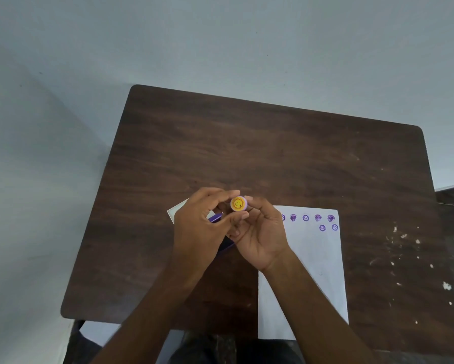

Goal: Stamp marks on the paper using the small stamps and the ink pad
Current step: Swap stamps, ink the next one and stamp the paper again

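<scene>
Two hands, left hand (198, 227) and right hand (260, 232), pinch one small stamp (238, 203).

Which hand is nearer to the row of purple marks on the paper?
The right hand. It lies over the paper's upper left part, just beside the marks. The left hand is farther left, off the paper. Both hold the stamp.

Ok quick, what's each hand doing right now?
Left hand: fingers curled, pinching the small stamp.
Right hand: fingers curled round the same small stamp from below.
</scene>
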`<move>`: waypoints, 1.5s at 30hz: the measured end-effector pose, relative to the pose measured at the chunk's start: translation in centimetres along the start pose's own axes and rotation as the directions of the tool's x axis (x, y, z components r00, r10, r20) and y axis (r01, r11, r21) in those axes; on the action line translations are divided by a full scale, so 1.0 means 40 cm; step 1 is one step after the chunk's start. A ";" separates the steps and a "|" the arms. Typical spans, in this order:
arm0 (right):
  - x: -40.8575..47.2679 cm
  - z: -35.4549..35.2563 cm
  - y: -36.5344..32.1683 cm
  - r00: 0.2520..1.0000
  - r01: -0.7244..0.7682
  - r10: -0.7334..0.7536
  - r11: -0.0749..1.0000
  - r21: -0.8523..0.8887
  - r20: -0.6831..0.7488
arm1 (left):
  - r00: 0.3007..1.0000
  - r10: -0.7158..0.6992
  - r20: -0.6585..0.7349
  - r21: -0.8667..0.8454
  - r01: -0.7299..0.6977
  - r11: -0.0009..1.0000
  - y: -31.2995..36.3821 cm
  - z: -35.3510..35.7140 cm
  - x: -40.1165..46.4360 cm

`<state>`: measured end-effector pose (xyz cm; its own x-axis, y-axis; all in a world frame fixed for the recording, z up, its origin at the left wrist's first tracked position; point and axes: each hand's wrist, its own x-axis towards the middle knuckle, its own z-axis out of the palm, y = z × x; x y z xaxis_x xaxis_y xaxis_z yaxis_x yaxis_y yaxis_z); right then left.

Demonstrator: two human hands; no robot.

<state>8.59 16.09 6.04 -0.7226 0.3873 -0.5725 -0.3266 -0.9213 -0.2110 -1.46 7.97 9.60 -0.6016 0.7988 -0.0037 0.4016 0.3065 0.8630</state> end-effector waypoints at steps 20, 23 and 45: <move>-0.009 0.001 0.003 0.998 0.017 -0.015 1.000 -0.020 0.066 | 0.999 0.036 -0.030 0.019 -0.036 0.999 0.034 -0.007 -0.018; -0.006 0.000 0.005 0.997 0.019 -0.018 1.000 -0.020 0.074 | 0.998 0.052 -0.043 0.030 -0.050 0.998 0.035 -0.009 -0.017; -0.004 -0.002 0.000 0.999 0.029 -0.028 0.999 -0.017 0.031 | 0.998 0.013 -0.061 -0.029 -0.015 0.999 0.025 -0.007 -0.011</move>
<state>8.77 16.02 6.07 -0.7318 0.4139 -0.5415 -0.3370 -0.9103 -0.2404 -0.99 7.78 10.63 -0.6371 0.7699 0.0379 0.3903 0.2798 0.8771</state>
